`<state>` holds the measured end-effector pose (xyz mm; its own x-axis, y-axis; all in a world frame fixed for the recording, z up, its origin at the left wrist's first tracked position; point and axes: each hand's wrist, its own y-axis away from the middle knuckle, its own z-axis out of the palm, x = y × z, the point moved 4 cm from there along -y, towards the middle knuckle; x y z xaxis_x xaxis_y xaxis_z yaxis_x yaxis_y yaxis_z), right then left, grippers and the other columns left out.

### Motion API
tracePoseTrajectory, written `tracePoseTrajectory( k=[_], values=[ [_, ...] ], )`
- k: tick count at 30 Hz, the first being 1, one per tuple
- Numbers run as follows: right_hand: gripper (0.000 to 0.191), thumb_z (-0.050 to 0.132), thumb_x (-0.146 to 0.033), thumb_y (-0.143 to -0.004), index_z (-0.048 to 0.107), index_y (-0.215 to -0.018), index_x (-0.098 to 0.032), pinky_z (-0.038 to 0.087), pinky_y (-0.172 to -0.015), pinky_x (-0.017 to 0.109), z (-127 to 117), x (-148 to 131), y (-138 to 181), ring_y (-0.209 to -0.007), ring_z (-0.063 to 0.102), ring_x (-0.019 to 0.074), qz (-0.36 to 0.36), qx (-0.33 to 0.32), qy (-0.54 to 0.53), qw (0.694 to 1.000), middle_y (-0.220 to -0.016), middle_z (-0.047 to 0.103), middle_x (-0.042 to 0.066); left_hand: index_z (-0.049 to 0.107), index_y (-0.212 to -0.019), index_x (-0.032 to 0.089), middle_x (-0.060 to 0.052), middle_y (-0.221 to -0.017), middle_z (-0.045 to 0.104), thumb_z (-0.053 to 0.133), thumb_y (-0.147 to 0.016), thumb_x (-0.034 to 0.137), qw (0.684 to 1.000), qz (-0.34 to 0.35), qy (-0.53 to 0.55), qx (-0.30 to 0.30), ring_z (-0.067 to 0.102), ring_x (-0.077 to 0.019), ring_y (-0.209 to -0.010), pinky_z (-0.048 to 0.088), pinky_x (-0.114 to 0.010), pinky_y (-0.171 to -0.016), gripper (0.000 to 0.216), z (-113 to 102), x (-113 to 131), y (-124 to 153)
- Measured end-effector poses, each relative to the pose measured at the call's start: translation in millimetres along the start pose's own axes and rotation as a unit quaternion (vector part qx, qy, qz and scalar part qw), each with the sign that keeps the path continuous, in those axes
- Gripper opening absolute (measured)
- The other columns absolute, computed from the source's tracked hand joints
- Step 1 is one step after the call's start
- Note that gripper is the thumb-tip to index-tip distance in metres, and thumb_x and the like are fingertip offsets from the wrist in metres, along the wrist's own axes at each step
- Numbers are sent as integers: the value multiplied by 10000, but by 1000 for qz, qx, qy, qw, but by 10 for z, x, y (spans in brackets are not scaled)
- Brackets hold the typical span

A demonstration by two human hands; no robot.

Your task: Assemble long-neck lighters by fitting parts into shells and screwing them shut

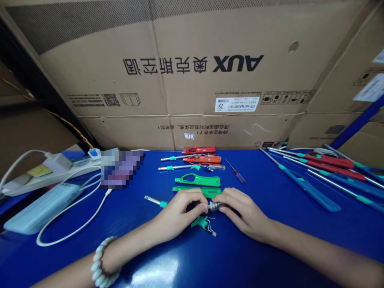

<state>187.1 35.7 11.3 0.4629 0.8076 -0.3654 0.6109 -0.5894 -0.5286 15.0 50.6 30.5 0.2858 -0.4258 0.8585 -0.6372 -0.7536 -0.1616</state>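
Observation:
My right hand [244, 212] is closed on a small clear fuel tank [216, 205] of a long-nosed lighter, its metal valve end pointing left. At that valve end, my left hand [187, 206] pinches with thumb and forefinger; what lies in the pinch is too small to make out. Just below the hands is a green trigger [199, 222] with wires and a small black-and-white igniter [210, 231]. A metal lighter nozzle [153, 201] sticks out left from behind my left hand. Two green lighter casing halves [196, 180] lie behind my hands.
Red casing halves [199, 150], orange casing halves [201, 160] and their nozzles lie farther back, near a purple screwdriver [239, 177]. Several long lighters [312, 186] are spread at right. A power bank [42, 208], cables and power strip [33, 178] occupy the left. A cardboard box [192, 92] stands behind.

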Motion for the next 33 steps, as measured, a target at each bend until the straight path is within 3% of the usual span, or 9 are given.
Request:
tracePoseTrajectory(
  k=[5,12,18,24,33],
  values=[
    [233,381,-218,-976,577,-1095,-181,467,-721,327,12,-17,6,-790,586,189,-13,-3,67,998,-873,642,75,603,-736,149,-15,-745,588,476,-928,257,1000,-10,-16,4,539,-146,-715,404,-243,-690,254,17,-49,9],
    [280,359,-171,-971,619,-1073,-155,431,-648,306,59,-51,43,-664,553,173,-87,6,205,975,-731,601,59,590,-694,151,0,-706,591,487,-908,183,997,-18,-73,16,535,-136,-674,379,-233,-666,240,33,-69,19],
    [273,363,-128,-953,611,-1064,-105,407,-613,308,121,-46,71,-663,526,185,-97,-23,216,971,-725,578,63,597,-702,158,-2,-720,599,490,-902,161,992,-21,-121,21,532,-144,-684,359,-241,-660,227,61,-41,43],
    [282,348,-131,-962,620,-1026,-93,404,-584,301,98,-83,29,-630,514,179,-108,-12,212,971,-698,573,60,599,-704,158,-1,-715,602,487,-897,148,991,-19,-127,26,531,-146,-683,358,-246,-665,224,63,-27,37],
    [277,357,-193,-989,621,-987,-108,434,-636,297,77,-77,17,-665,580,174,-102,48,223,968,-749,647,81,612,-709,136,-13,-724,611,498,-890,203,998,-60,-3,12,552,-135,-682,397,-218,-660,224,42,-101,11]
  ],
)
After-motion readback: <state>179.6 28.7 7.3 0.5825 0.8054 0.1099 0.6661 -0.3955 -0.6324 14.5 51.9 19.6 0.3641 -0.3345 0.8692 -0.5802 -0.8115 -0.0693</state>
